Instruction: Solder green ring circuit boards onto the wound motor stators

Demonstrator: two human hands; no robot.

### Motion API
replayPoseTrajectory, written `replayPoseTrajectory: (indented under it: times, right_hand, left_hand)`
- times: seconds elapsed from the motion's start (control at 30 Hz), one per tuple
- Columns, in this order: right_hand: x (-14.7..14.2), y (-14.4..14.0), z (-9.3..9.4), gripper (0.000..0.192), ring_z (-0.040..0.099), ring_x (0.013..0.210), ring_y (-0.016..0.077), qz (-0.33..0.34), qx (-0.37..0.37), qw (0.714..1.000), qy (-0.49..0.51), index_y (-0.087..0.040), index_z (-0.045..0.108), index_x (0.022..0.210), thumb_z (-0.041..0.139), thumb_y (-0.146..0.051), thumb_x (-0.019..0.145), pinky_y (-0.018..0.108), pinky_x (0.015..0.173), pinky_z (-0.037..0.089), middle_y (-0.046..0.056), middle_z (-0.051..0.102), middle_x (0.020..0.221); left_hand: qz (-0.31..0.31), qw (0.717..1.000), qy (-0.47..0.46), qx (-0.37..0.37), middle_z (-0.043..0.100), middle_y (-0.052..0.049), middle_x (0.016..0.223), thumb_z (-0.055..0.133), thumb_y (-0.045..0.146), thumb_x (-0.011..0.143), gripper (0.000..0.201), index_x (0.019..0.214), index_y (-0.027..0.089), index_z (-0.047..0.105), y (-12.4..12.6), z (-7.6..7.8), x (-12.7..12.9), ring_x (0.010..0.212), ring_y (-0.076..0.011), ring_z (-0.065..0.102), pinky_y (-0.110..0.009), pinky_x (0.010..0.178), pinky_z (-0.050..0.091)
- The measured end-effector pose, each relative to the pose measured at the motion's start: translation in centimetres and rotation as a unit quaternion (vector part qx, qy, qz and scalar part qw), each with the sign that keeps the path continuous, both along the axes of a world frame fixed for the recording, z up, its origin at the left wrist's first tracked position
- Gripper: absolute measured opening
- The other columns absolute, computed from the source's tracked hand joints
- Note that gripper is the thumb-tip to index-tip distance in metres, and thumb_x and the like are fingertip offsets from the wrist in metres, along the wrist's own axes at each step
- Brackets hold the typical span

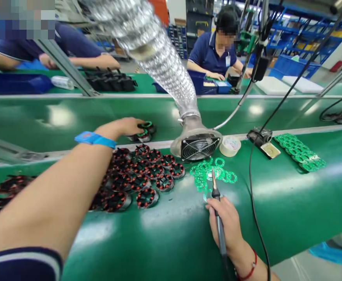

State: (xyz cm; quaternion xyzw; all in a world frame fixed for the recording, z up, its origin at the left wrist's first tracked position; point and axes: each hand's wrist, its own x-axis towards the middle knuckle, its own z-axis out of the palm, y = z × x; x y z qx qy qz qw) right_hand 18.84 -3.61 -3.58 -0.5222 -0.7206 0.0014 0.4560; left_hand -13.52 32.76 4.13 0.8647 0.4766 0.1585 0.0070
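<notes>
Blue-banded left arm (pixel 61 197) stretches forward over the bench (pixel 176 238).

We see crinkled, shiny foil-like duct (pixel 168 50) at upper centre, a smooth, glossy tabletop (pixel 147 246) along the bottom, and a metal-tipped soldering iron (pixel 220 234) lower right.

We could read no lettering for certain: the reddish print on the tape roll (pixel 230 146) at three o'clock and the badge (pixel 227 61) at one o'clock were too small.
</notes>
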Motion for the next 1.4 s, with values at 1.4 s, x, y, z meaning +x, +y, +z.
replayPoseTrajectory:
  times: [1.4]
  right_hand:
    - [2.0, 2.9, 1.1, 0.047, 0.067, 0.114, 0.0286, 0.034, -0.237, 0.968, -0.080, -0.021, 0.055, 0.142, 0.066, -0.019, 0.097, 0.050, 0.104, 0.055, 0.011, 0.075, 0.123]
  left_hand:
    - [-0.066, 0.965, -0.135, -0.215, 0.072, -0.010, 0.120, 0.061, 0.053, 0.083, 0.055, 0.130, 0.025, 0.059, -29.8, -5.4, 9.4, 0.109, -0.0334, 0.069, -0.053, 0.102, 0.056]
